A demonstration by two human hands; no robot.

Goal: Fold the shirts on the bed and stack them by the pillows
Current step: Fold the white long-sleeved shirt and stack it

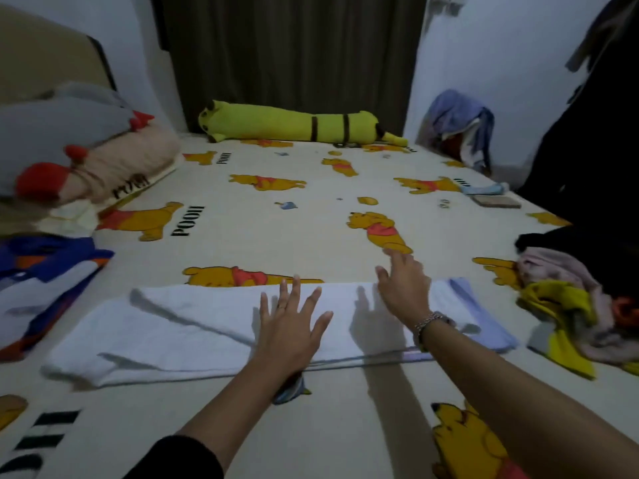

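A white shirt [179,333] lies folded into a long strip across the bed, with a pale blue edge at its right end. My left hand [292,326] presses flat on its middle, fingers spread. Over the strip's right part hovers my right hand [403,285], fingers straight, a bracelet on the wrist. A heap of unfolded clothes [570,312], yellow, pink and black, sits at the right. A blue, white and orange garment [45,281] lies at the left, below the pillows [69,146].
The bed sheet [311,229] has a bear print. A long yellow plush bolster [294,127] lies at the far edge before a dark curtain. More clothes [460,126] pile at the far right corner. A small flat pad [498,201] rests near the right edge.
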